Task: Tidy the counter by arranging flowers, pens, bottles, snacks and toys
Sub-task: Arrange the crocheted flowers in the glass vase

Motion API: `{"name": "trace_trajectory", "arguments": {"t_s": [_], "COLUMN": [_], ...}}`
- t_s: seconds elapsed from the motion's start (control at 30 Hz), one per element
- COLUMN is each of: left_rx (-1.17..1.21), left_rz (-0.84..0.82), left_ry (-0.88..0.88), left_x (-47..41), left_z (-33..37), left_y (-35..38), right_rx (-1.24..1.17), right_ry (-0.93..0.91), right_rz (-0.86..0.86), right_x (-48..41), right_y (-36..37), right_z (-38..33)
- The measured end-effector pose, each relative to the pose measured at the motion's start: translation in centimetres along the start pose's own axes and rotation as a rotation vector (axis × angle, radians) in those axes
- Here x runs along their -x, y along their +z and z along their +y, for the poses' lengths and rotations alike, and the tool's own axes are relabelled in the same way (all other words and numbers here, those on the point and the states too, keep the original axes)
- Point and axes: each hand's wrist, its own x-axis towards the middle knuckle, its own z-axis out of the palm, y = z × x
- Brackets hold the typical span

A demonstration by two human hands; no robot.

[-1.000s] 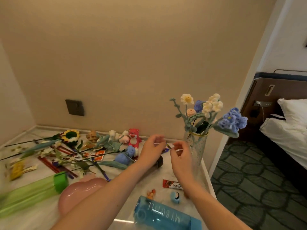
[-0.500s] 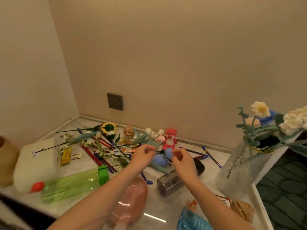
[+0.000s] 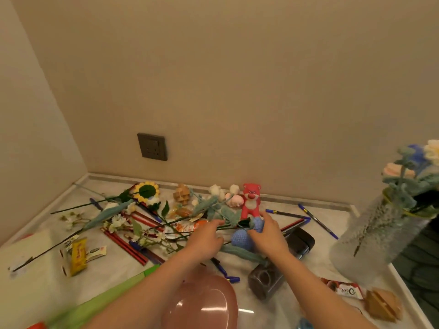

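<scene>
Loose flowers, pens, snacks and toys litter the marble counter [image 3: 268, 302]. My right hand [image 3: 268, 233] grips a blue crochet flower [image 3: 242, 238] lying mid-counter, in front of a red bear toy [image 3: 250, 203]. My left hand [image 3: 206, 238] reaches beside it, its fingers resting on the tangle of green stems [image 3: 180, 231]. At the right edge, a frosted glass vase [image 3: 380, 233] holds several crochet flowers. A crochet sunflower [image 3: 146, 192] and red pens [image 3: 126, 243] lie to the left, with blue pens [image 3: 316, 217] at the back right.
A pink bowl [image 3: 202, 302] and a green bottle [image 3: 107, 295] lie under my forearms. A dark jar [image 3: 280, 264] lies on its side beneath my right arm. There is a chocolate bar [image 3: 342, 289] near the vase, a yellow snack [image 3: 78, 255] at the left, and a wall socket [image 3: 152, 146] behind.
My view swung left, away from the vase. Both hands moved from the vase down into the flower pile, and my right hand took hold of the blue crochet flower.
</scene>
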Motion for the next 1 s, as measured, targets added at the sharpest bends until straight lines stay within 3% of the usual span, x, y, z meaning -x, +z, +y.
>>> {"name": "trace_trajectory", "arguments": {"t_s": [0.13,0.27,0.5,0.67,0.73,0.8,0.93,1.0], "left_rx": [-0.092,-0.107,-0.119,-0.212,-0.223,-0.206,-0.182,-0.135], "left_rz": [-0.038,0.052,0.17,0.278,0.287,0.265,0.263,0.265], "left_ry": [0.058,0.113,0.121,0.084,0.062,0.055,0.051,0.028], "left_x": [-1.4,-2.3,-2.8,-2.8,-3.1,-3.5,-4.1,-4.5], "left_z": [-1.0,-1.1,-0.2,1.5,2.2,2.6,3.0,3.3], "left_y": [0.1,-0.6,-4.6,-8.1,-9.1,-9.6,-9.5,-9.2], "right_rx": [-0.034,-0.225,-0.649,-0.412,-0.209,-0.182,-0.887,-1.074], "right_ry": [-0.063,-0.175,-0.174,-0.125,-0.082,-0.028,0.071,0.079], "right_rz": [0.107,0.299,0.277,0.305,0.208,0.111,0.042,0.075], "right_x": [-0.2,0.0,-0.2,-0.2,-0.4,-0.9,-1.9,-2.3], "right_y": [0.2,-0.2,-1.0,-1.1,-1.8,-2.4,-3.8,-4.4], "right_z": [-0.6,-2.3,-5.6,-6.5,-6.7,-6.7,-7.1,-7.1]}}
